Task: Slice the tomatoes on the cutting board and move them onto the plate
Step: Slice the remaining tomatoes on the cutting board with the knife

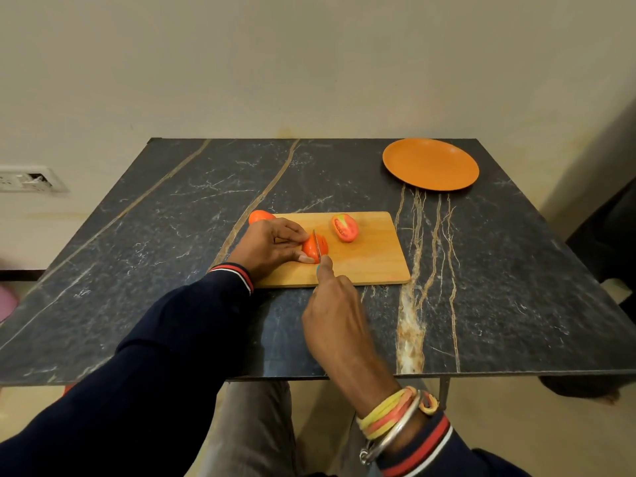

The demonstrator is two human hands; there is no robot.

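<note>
A wooden cutting board (371,259) lies in the middle of the dark marble table. My left hand (272,246) pins a tomato half (311,247) flat on the board between fingers and thumb. My right hand (335,315) grips a knife (317,246) whose thin blade stands in that half, with cut slices to the blade's right. Another tomato half (345,227) lies cut face up farther back on the board. A whole tomato (260,216) sits at the board's far left corner, partly hidden by my left hand. The orange plate (430,164) at the far right holds nothing.
The table (172,235) ends at a front edge close to my legs and at a wall behind. A wall socket (27,179) is at the left. A dark object (609,242) stands past the table's right edge.
</note>
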